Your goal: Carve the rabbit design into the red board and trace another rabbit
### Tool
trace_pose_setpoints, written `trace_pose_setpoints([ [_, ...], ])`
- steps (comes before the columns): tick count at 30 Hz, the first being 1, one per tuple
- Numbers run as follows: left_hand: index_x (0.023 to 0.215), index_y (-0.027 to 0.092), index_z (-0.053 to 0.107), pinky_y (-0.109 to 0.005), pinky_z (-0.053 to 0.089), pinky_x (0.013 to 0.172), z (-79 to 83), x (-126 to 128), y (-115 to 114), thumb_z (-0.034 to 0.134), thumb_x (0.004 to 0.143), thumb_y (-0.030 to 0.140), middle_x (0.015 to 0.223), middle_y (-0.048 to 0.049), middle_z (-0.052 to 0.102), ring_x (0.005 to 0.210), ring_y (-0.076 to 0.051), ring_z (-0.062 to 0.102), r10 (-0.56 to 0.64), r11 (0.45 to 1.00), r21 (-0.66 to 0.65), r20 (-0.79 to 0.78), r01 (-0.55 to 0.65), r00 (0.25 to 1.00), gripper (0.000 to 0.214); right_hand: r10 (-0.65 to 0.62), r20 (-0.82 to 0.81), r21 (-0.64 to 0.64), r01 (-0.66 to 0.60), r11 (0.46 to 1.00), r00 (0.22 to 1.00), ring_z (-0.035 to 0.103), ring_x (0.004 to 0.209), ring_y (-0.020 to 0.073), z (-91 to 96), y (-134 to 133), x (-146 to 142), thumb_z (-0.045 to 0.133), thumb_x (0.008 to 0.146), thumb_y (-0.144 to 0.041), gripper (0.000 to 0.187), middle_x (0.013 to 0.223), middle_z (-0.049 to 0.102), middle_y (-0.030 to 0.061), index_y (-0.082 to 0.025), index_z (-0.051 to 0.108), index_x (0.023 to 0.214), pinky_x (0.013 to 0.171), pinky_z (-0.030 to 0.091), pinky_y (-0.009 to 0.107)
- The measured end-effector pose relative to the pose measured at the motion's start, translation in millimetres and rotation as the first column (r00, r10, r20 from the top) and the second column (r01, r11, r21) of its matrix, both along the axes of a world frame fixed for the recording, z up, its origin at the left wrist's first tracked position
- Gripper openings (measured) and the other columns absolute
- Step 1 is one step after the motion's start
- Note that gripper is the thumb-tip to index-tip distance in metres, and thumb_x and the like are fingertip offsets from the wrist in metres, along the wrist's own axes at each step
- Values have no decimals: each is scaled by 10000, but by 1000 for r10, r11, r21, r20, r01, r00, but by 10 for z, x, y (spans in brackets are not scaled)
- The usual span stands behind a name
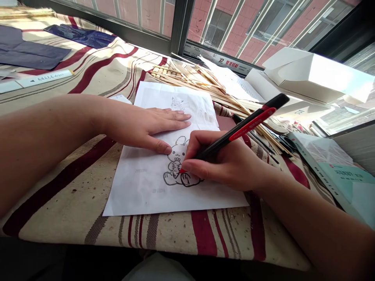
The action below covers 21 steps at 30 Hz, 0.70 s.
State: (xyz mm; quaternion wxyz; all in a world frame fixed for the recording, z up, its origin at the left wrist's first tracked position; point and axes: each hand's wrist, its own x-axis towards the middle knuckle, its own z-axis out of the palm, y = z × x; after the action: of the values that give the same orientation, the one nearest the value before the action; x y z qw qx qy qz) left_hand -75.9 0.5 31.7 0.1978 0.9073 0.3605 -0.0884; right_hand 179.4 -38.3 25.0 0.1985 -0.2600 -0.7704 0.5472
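Note:
A white sheet of paper (137,195) lies on the striped cloth in front of me. On it is a black line drawing of a rabbit (175,177) hugging a carrot, with a smaller Pikachu-like drawing (176,103) above it. My left hand (146,127) rests flat on the paper, fingers stretched out, the thumb touching the rabbit's head. In my right hand (225,160) is a black and red pen (246,127), tilted up to the right. Its red tip meets the drawing by the carrot. My right fingers hide part of the rabbit's right side.
Thin wooden strips (202,84) pile up behind the paper, beside a white box (316,74). A teal and white book (345,175) lies at the right. Dark folded cloth-like sheets (29,50) and a long white strip (38,80) lie at the left. A window stands behind.

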Motion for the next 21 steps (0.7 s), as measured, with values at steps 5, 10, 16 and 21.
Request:
trace_pose_setpoints([
  [5,1837,197,174,-456,61,1429,-2,14,-2,389,980,782,1927,-33,61,1786,-326,91,-10,1000,9,-19,11,1000,1060,-25,-20,-6,25,1000,999,595,605,77,-48,-1,-18,898,874,-122,244,695,679,-51,-173,660,857,555,497,189],
  [10,1837,242,186,-473,79,1430,-21,-5,12,414,986,794,1925,-22,80,1781,-350,115,-11,1000,12,19,11,1000,1040,-25,-12,-4,25,1000,1000,592,604,77,-46,-5,-24,908,873,-132,241,697,681,-54,-171,671,847,556,499,192],
  [16,1836,252,192,-434,61,1430,-39,-22,24,435,994,812,1923,-18,106,1781,-339,112,-10,1000,0,39,10,999,1040,-17,-25,81,19,997,1000,582,623,76,-25,-2,-21,907,861,-99,261,700,668,-59,-172,660,818,554,488,195],
  [21,1828,262,242,-459,69,1433,-45,-26,34,468,994,802,1923,-22,118,1777,-367,120,-2,1000,-11,48,3,999,1019,-25,-49,64,28,998,999,595,618,78,-33,15,-12,889,869,-89,250,692,678,-61,-176,660,821,554,490,202],
])
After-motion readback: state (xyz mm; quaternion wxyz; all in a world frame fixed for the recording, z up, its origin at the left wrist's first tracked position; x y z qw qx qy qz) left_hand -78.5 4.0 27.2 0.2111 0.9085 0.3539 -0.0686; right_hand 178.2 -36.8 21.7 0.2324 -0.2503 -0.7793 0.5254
